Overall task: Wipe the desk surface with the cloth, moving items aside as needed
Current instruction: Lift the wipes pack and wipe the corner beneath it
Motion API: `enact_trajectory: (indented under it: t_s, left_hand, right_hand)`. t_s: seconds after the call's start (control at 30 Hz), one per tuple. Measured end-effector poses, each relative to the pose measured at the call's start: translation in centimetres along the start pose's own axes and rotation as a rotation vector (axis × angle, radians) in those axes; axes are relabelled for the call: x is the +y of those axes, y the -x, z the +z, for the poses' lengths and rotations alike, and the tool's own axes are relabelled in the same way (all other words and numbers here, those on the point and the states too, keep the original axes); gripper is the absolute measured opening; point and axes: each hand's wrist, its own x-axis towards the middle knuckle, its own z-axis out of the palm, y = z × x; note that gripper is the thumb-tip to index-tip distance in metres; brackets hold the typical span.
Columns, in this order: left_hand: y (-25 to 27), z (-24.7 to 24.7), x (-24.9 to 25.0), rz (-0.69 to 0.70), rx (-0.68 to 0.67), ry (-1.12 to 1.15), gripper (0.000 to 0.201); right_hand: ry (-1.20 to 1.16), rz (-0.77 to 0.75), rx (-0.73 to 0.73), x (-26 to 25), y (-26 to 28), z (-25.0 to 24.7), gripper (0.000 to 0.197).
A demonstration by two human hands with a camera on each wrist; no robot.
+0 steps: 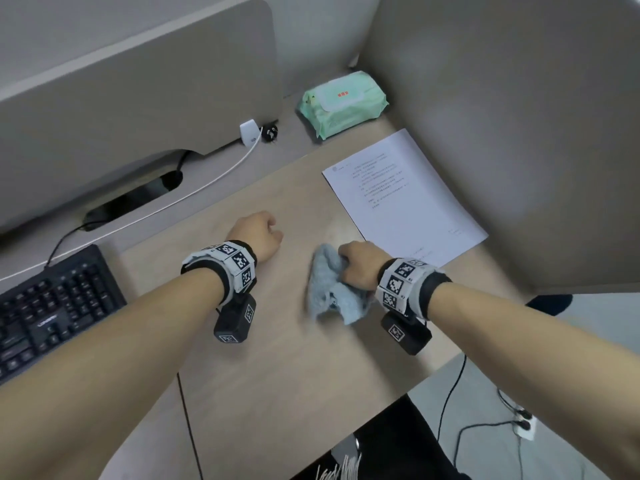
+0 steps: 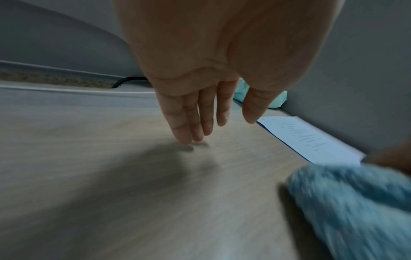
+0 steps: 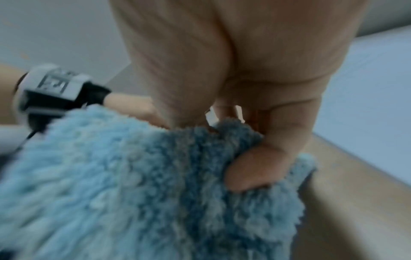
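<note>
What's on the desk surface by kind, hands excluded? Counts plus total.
Cloth: 1
Printed paper sheet: 1
Green wipes pack: 1
Black keyboard: 1
White charger: 1
Black plug: 1
Total: 6

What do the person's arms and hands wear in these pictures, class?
Both forearms are bare, with no sleeves. The left hand and right hand each have a grey-white wristband printed with black-and-white square code markers over a black strap, and a small black camera box, also tagged, hanging beneath.
</note>
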Motion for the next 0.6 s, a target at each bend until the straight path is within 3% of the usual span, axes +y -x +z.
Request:
enact_trajectory:
  t_s: [0.1,0.27,0.33,0.6]
  left_hand:
    - [-1.8,-1.2,1.9,0.013,0.034,-0.006,0.041]
    - [-5.4,-3.2,6.7,0.023,0.123,0.004,0.047]
    - [-6.9,-3.5,8.4,0.047,0.138,-0.006,0.054]
    - [-14.2,-4.2,14.7,0.106,0.256,-0.027,0.085]
  right_hand:
    - [-0.208,-0.003,0.134,0.6,-1.5,-4.8,0.026]
    - [-0.458,0.040,0.388,3.3,-5.8,-12.9,0.007]
    - [-0.506,0.068,0.486,4.7,-7.3,-15.4,0.018]
    - [-0.685,0.172,0.583,9.0,-12.6,-21.0,0.020]
